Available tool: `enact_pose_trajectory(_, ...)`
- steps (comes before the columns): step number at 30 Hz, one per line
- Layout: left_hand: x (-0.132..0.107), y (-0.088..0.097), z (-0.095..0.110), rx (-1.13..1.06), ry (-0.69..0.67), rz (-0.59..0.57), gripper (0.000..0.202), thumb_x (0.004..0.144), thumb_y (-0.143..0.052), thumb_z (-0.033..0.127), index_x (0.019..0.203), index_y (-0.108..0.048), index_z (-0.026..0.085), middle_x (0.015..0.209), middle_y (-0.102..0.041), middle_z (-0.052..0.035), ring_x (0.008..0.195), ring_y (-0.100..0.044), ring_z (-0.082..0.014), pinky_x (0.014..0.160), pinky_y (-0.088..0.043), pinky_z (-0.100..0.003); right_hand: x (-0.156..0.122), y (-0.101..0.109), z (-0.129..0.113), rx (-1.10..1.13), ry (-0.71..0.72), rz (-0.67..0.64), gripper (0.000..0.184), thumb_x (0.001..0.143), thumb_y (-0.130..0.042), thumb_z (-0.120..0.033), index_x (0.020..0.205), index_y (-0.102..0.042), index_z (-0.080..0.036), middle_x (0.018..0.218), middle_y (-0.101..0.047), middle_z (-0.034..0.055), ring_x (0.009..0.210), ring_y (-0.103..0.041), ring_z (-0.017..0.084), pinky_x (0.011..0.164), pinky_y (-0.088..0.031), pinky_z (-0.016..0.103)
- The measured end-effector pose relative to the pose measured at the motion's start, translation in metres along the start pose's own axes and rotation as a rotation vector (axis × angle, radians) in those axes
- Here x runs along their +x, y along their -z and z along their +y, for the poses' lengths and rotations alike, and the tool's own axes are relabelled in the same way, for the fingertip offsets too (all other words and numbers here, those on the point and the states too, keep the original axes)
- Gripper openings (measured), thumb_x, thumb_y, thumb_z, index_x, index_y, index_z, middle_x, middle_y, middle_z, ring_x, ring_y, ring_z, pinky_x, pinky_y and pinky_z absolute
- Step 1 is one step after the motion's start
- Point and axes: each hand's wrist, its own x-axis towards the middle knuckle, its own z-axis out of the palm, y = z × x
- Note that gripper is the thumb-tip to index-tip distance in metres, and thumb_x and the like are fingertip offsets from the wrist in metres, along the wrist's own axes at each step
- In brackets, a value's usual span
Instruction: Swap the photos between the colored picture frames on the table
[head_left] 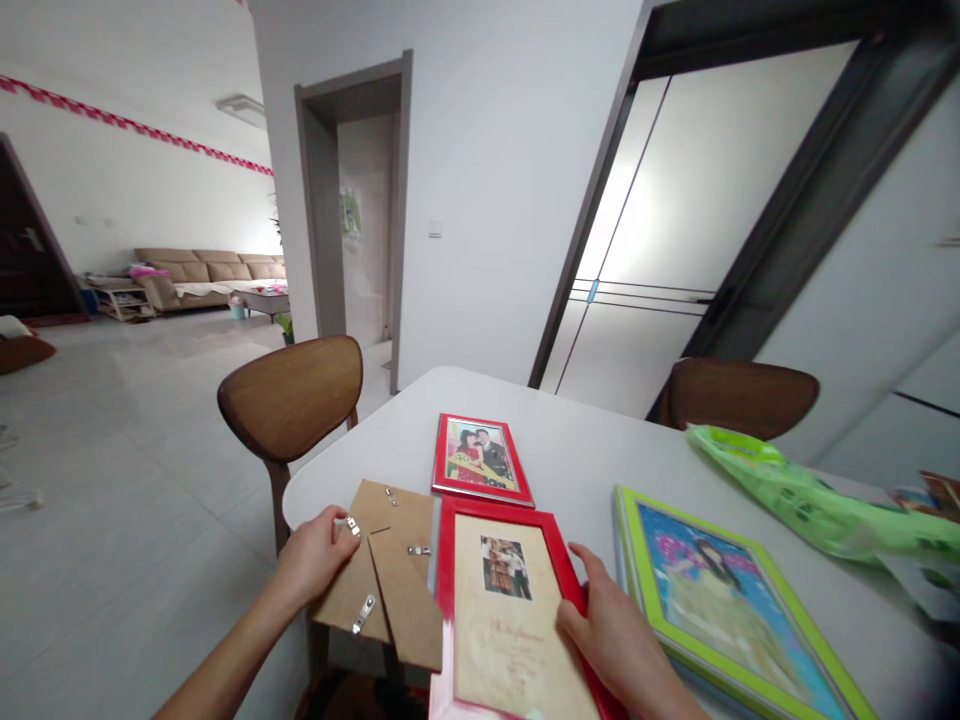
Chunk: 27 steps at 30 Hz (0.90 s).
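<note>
My left hand (319,560) pinches the left edge of a brown picture-frame backing board (352,590), beside one of its metal clips. The board has several such clips and a stand leg (405,600) on its face, and its lower part juts past the table edge. My right hand (611,620) grips the right side of a red picture frame (448,590), thumb over its border. Inside that frame lies a cream sheet with a small photo (506,567) and faint red writing. The backing board is just left of the frame.
A smaller red frame (517,470) with a couple's photo lies behind. Lime-green frames (780,560), apparently stacked, are at right, near a green plastic bag (810,510). Wooden chairs (292,400) stand at the white table (585,440). A sofa (210,275) is far left.
</note>
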Motion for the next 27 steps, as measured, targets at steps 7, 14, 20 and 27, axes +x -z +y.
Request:
enact_pose_trajectory(7,-0.046,-0.029,0.072,0.046,-0.269,-0.063,0.040,0.068,-0.054,0.022,0.108,-0.047,0.018,0.114,-0.050,-0.0069,0.106,-0.044,-0.0201,0.092,-0.033,-0.031,-0.012,0.020,-0.016,1.054,-0.353,-0.170,0.074,0.067,-0.050,-0.025,0.130,-0.012,-0.027,0.081,-0.066,0.0032,0.064,-0.063,0.020,0.059,-0.047,0.033)
enact_pose_trajectory(14,-0.096,-0.100,0.127,-0.040,-0.915,-0.268,0.061,0.061,-0.061,0.028,0.115,-0.038,0.010,0.121,-0.043,-0.0189,0.107,-0.043,-0.0319,0.086,-0.039,-0.045,-0.017,0.032,-0.034,1.171,-0.308,-0.209,0.082,0.062,-0.062,-0.026,0.130,-0.015,-0.030,0.079,-0.067,0.0013,0.062,-0.063,0.019,0.061,-0.048,0.032)
enact_pose_trajectory(20,-0.094,-0.073,0.123,-0.152,-0.916,0.002,0.057,0.062,-0.040,0.007,0.117,-0.032,0.014,0.098,-0.056,-0.0110,0.086,-0.054,-0.0220,0.073,-0.047,-0.032,-0.003,0.020,-0.010,0.713,-0.168,-0.105,0.074,0.065,-0.056,-0.031,0.129,-0.021,-0.016,0.054,-0.058,-0.0047,0.046,-0.054,0.014,0.046,-0.041,0.023)
enact_pose_trajectory(27,-0.084,-0.021,0.072,-0.215,-0.280,0.095,0.044,0.072,-0.044,0.017,0.115,-0.038,0.018,0.099,-0.055,-0.0060,0.088,-0.054,-0.0207,0.078,-0.043,-0.033,0.008,0.006,0.016,-0.061,0.013,0.013,0.055,0.068,-0.040,-0.028,0.119,-0.041,-0.006,0.089,-0.064,0.0120,0.075,-0.060,0.021,0.069,-0.043,0.029)
